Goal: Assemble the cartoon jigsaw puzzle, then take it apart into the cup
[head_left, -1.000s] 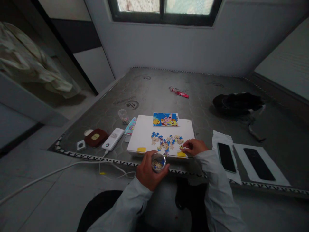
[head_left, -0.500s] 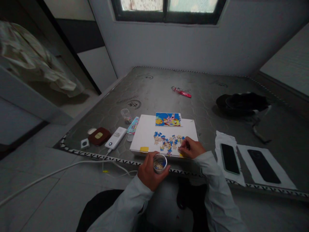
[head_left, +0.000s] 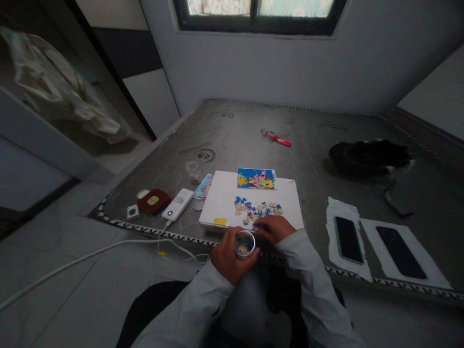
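Note:
My left hand (head_left: pixel 227 257) is wrapped round a small clear jar (head_left: pixel 245 244), mouth up, with blue and tan jigsaw pieces inside. It is held just off the front edge of a white box (head_left: pixel 290 198). Several loose jigsaw pieces (head_left: pixel 266 208) lie scattered face up and face down on the box lid. My right hand (head_left: pixel 274 228) is closed, its fingertips curled over jigsaw pieces at the front edge, close beside the jar; the fingers partly hide them. A picture card (head_left: pixel 255 179) with cartoon figures lies at the back of the lid.
Left of the box are a clear tub (head_left: pixel 194 172), a white power bank (head_left: pixel 178 204) with a cable, and a brown case (head_left: pixel 154 201). Two phones (head_left: pixel 348 239) lie on paper at the right. Farther back are a black cap (head_left: pixel 369 155) and a red wrapper (head_left: pixel 276 138).
My right hand has moved left across the box's front edge toward the jar, and pieces near that edge have shifted or are now covered. My left hand still holds the jar.

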The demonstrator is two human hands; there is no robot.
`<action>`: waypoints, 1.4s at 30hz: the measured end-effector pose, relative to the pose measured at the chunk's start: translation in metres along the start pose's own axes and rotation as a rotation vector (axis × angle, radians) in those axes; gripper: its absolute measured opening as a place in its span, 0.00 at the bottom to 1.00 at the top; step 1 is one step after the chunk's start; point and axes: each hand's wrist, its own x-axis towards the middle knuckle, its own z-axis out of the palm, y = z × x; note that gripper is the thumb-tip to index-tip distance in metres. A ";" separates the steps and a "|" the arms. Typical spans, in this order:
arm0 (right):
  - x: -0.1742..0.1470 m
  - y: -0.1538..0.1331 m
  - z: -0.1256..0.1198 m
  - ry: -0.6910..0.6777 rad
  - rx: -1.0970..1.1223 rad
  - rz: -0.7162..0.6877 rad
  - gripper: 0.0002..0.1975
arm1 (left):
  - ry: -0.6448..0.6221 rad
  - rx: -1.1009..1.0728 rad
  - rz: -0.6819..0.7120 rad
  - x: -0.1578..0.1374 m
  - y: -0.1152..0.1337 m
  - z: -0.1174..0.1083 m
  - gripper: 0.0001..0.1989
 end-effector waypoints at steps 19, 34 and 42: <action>-0.036 -0.030 -0.044 0.204 0.252 -0.226 0.06 | -0.054 0.047 0.010 0.001 0.005 0.004 0.24; -0.033 -0.056 -0.029 0.128 0.012 -0.269 0.13 | -0.076 0.053 -0.026 -0.001 0.004 0.009 0.23; -0.035 -0.052 -0.031 0.150 0.132 -0.310 0.10 | -0.083 0.062 -0.053 -0.002 0.004 0.007 0.23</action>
